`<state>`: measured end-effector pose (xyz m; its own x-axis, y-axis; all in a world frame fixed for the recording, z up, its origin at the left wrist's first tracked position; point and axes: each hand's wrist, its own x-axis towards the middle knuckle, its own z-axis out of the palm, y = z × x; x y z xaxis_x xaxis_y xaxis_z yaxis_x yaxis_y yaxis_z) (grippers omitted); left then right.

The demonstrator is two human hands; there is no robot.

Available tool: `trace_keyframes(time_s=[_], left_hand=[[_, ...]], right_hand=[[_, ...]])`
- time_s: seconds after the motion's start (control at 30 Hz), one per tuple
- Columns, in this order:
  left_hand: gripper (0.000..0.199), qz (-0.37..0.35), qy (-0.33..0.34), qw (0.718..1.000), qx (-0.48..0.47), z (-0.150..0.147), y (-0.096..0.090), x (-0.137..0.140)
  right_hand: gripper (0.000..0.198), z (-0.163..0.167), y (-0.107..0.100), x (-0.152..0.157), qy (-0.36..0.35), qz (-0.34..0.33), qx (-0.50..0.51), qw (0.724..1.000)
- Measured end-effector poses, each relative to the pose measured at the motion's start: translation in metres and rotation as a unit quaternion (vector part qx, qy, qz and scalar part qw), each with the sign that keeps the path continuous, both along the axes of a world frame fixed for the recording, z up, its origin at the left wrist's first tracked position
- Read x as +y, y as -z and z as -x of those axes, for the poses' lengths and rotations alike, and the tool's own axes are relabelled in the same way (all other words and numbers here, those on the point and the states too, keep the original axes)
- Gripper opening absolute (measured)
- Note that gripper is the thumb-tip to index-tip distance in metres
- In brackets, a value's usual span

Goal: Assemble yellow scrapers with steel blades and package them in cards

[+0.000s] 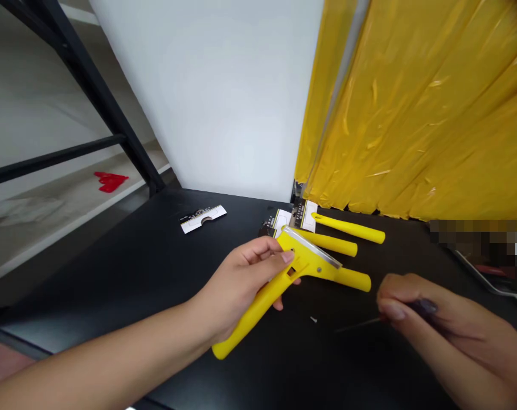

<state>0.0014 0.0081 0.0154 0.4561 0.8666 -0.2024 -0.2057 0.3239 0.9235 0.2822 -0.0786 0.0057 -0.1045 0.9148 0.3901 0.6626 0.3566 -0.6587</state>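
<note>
My left hand (250, 273) is closed round a yellow scraper (241, 324), thumb near a hole in its head, with a metal strip along the head's upper edge. One screw shows in the head; a loose screw (314, 319) lies on the black table below it. To the right, my right hand (438, 324) grips a screwdriver (425, 306), its thin shaft pointing left toward the loose screw and blurred at the tip. Behind the held scraper lie more yellow handles (356, 229), partly hidden by it and my left hand.
A white-and-black card (204, 219) with a notch lies on the table (156, 273). More cards (307, 215) lie by the handles. A white panel (233, 102) and yellow plastic sheeting (421, 114) stand behind. At left is a black frame (91, 97) with a red scrap (111, 181) beyond.
</note>
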Motion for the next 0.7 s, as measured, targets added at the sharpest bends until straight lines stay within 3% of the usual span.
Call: trace_keyframes(time_s=[0.13, 0.7], left_hand=[[0.031, 0.007, 0.000, 1.000, 0.012, -0.002, 0.001, 0.000], [0.030, -0.012, 0.010, 0.999, 0.031, -0.004, 0.003, 0.003]], right_hand=[[0.023, 0.013, -0.002, 0.010, -0.033, -0.021, 0.002, 0.999], [0.016, 0.017, 0.002, 0.016, -0.017, -0.033, 0.022, 0.999]])
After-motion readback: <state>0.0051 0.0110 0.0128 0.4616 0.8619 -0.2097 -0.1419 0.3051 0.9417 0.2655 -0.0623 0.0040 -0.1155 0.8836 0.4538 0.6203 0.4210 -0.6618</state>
